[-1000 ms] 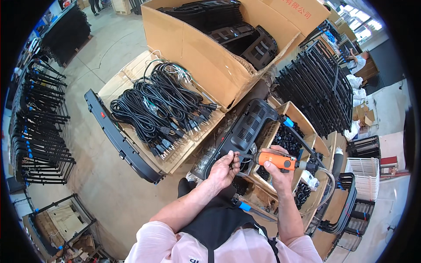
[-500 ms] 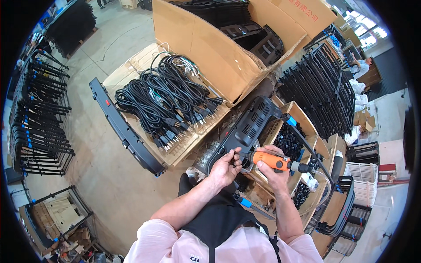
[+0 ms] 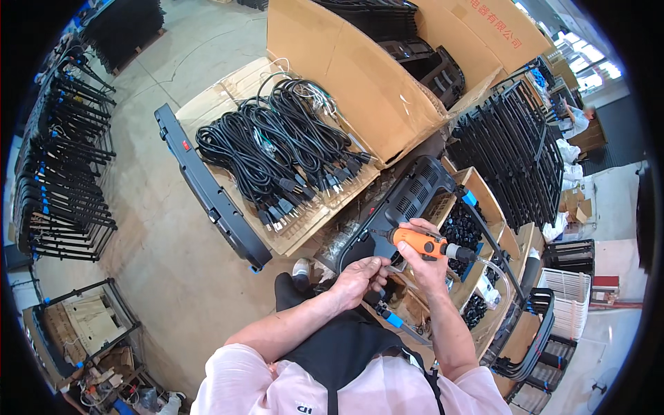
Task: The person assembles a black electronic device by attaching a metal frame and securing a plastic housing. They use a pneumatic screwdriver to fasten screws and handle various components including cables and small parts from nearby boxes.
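Note:
My right hand (image 3: 427, 268) is wrapped round an orange power screwdriver (image 3: 418, 242) with a black rear end and a clear hose. The screwdriver lies nearly level, its dark tip pointing left over a black plastic housing (image 3: 413, 197) with vent slots. Just below the tip, my left hand (image 3: 360, 282) is closed, thumb and fingers pinched together at the near edge of the housing. Whatever sits between those fingers is too small to make out.
Bundled black power cords (image 3: 277, 145) lie on cardboard at the left, beside a long black panel (image 3: 207, 194). A large cardboard box (image 3: 346, 76) stands behind. Wooden bins (image 3: 492, 207) with small black parts are at the right, near stacked black frames (image 3: 501, 149). A person (image 3: 575, 121) is far right.
The screwdriver's tip has moved up and away from my left hand. My left hand has drawn lower, its fingers pinched. The whole view has shifted slightly.

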{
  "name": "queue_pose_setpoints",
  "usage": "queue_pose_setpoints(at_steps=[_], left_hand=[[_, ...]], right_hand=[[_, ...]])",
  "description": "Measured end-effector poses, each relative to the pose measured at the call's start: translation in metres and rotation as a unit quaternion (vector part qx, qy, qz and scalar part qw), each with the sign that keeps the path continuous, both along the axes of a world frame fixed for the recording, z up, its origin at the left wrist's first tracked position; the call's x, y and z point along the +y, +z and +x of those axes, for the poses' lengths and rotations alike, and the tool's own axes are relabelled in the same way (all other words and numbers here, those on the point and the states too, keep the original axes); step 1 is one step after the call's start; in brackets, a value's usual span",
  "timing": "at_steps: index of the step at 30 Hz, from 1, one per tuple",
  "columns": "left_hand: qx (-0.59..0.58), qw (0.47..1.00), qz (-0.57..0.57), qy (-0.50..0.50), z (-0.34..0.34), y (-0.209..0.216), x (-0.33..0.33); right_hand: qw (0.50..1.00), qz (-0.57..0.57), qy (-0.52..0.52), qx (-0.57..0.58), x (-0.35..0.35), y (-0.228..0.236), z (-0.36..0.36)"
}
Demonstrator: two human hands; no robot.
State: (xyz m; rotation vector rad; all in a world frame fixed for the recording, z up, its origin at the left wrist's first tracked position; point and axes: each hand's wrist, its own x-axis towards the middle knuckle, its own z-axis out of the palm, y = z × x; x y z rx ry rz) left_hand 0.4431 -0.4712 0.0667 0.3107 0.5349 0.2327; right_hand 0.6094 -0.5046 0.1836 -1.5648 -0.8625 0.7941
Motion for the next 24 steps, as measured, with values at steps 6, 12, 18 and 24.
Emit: queue_pose_setpoints(at_steps=[6,12,18,24], left_hand=[[0.060,0.998,0.019,0.003,-0.010,-0.003,-0.005],[0.044,0.999,0.027,0.012,-0.015,0.011,0.000],[0.063,0.996,0.058,0.001,-0.019,0.009,-0.002],[0.050,0.995,-0.055,0.066,-0.016,0.000,-0.001]], right_hand=[[0.998,-0.024,0.037,-0.049,0.016,0.005,-0.007],[0.996,-0.012,0.058,-0.063,0.022,-0.002,-0.007],[0.998,-0.042,0.042,-0.029,0.021,0.011,-0.009],[0.999,-0.008,0.008,0.032,-0.016,0.033,-0.010]])
